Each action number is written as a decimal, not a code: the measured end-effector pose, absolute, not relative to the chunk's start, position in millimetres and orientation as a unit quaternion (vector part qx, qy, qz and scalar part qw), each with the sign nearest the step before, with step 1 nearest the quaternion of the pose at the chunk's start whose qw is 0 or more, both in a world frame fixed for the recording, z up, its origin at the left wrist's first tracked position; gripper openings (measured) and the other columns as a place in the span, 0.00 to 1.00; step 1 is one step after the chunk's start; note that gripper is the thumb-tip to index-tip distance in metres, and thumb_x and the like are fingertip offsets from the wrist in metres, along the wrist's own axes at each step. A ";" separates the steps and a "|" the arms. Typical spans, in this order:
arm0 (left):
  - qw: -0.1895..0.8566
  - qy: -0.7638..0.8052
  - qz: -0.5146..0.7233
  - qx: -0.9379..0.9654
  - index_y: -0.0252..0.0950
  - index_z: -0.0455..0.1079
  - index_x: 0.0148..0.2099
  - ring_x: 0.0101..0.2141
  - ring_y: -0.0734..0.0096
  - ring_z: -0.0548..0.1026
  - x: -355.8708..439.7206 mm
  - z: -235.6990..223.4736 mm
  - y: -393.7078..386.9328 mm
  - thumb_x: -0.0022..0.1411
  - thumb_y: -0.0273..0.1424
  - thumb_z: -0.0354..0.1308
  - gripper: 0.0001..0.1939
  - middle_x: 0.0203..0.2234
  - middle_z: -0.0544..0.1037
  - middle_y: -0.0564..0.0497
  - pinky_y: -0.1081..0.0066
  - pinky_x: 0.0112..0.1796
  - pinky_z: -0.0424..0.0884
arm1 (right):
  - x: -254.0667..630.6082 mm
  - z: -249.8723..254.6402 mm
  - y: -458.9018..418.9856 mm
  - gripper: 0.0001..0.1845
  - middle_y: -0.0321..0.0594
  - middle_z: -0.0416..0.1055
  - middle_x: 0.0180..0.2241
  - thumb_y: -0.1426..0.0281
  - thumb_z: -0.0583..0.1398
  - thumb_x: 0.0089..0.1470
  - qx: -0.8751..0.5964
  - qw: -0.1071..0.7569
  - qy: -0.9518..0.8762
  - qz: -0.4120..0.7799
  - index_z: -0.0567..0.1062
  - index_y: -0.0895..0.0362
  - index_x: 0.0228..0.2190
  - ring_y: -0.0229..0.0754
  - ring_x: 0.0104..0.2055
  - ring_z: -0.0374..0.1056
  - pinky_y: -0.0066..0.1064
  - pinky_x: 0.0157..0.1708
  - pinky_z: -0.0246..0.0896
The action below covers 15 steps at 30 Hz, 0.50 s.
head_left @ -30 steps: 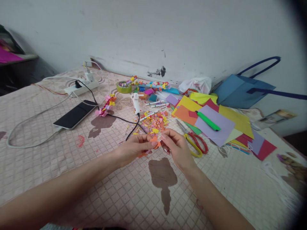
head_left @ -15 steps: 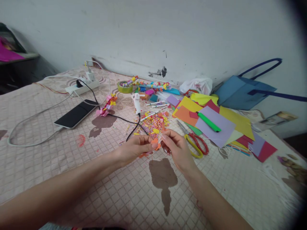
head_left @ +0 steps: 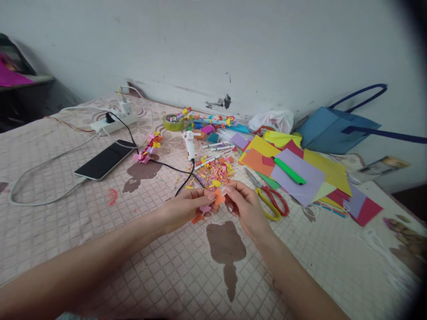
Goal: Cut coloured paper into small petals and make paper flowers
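Note:
Between my two hands is an orange paper flower [head_left: 219, 197], held over the near side of a heap of paper scraps [head_left: 213, 171]. My left hand [head_left: 187, 206] pinches the flower's left edge between thumb and fingers. My right hand [head_left: 245, 204] is closed at its right side, with something thin and whitish at the fingertips that I cannot make out. Under my left fingers show a pink paper flower [head_left: 205, 209] and an orange paper piece [head_left: 198, 218]. Beyond the hands a white glue gun [head_left: 189, 146] stands with its black cord trailing toward me.
Scissors [head_left: 271, 202] with red and yellow handles lie right of my right hand. Coloured paper sheets [head_left: 300, 178] carry a green cutter [head_left: 289, 170]. A phone [head_left: 105, 160], a power strip [head_left: 115, 122], a tape roll [head_left: 173, 123] and a blue bag [head_left: 336, 129] stand around.
The orange flower has turned to face up more and shows more fully. The pink flower under my left fingers has come into sight. Both hands stay nearly in place.

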<state>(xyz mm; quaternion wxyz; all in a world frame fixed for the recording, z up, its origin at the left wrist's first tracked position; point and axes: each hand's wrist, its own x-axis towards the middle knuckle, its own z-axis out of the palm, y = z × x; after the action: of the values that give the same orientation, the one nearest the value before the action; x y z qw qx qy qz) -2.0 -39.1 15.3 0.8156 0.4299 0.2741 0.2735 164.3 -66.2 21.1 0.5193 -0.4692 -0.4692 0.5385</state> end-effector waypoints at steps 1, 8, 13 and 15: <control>0.813 0.280 0.277 0.429 0.33 0.64 0.29 0.22 0.80 0.61 -2.3 14.5 -38.9 0.56 0.39 0.60 0.15 0.23 0.68 0.54 0.76 0.19 0.48 | 164.2 20.9 -65.9 0.12 0.27 0.56 0.15 0.64 0.60 0.54 -0.469 0.518 -0.469 0.539 0.67 0.56 0.23 0.29 0.16 0.48 0.21 0.14 0.40; 0.799 0.310 0.274 0.436 0.31 0.66 0.29 0.22 0.80 0.63 -2.8 14.4 -38.1 0.55 0.40 0.61 0.16 0.24 0.70 0.52 0.76 0.18 0.50 | 163.7 20.3 -65.6 0.12 0.27 0.57 0.15 0.63 0.60 0.53 -0.471 0.515 -0.470 0.540 0.68 0.56 0.23 0.29 0.16 0.49 0.22 0.14 0.42; 0.800 0.302 0.272 0.441 0.32 0.65 0.27 0.20 0.80 0.60 -2.4 15.7 -38.5 0.53 0.39 0.63 0.15 0.20 0.68 0.53 0.76 0.18 0.49 | 162.2 21.4 -66.4 0.13 0.27 0.57 0.15 0.62 0.60 0.52 -0.479 0.511 -0.471 0.536 0.67 0.56 0.23 0.29 0.16 0.49 0.23 0.14 0.42; 0.807 0.290 0.279 0.432 0.33 0.65 0.27 0.20 0.79 0.60 -2.8 15.9 -38.8 0.52 0.38 0.63 0.15 0.18 0.66 0.55 0.76 0.18 0.49 | 161.5 21.7 -66.7 0.13 0.27 0.57 0.15 0.61 0.61 0.52 -0.480 0.512 -0.471 0.534 0.67 0.56 0.22 0.30 0.16 0.49 0.23 0.14 0.42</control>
<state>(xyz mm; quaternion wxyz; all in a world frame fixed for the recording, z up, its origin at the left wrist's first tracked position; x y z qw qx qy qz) -2.8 -38.8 15.9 0.8073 0.4315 0.2903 0.2788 161.5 -66.7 21.7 0.5119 -0.4801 -0.4711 0.5343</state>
